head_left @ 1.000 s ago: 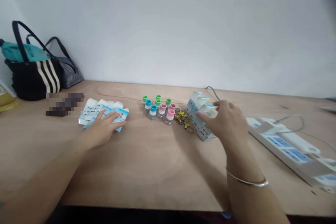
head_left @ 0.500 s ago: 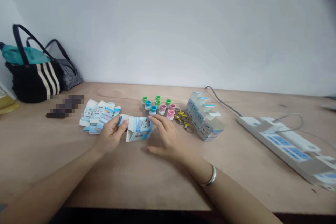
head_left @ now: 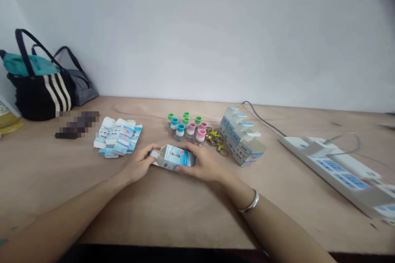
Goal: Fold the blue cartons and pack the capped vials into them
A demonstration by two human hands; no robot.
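Observation:
Both hands hold one small white and blue carton [head_left: 173,158] low over the wooden table [head_left: 173,209]. My left hand [head_left: 139,165] grips its left end, where a flap stands open. My right hand [head_left: 204,164] wraps its right end, and a thin bangle sits on that wrist. A fanned pile of flat cartons [head_left: 117,138] lies to the left. Behind the held carton stand several small bottles [head_left: 186,126] with green, blue and pink caps. A row of folded-up cartons [head_left: 241,139] stands to the right.
Yellow keyrings [head_left: 215,139] lie between the bottles and the standing cartons. White power strips [head_left: 341,171] with a cable run along the right side. Two bags [head_left: 43,82] sit at the far left against the white wall, with a dark blurred object [head_left: 77,124] in front.
My right hand left the standing cartons and came across to the middle. My left hand lifted one flat carton off the pile, and both hands have opened it into a box shape.

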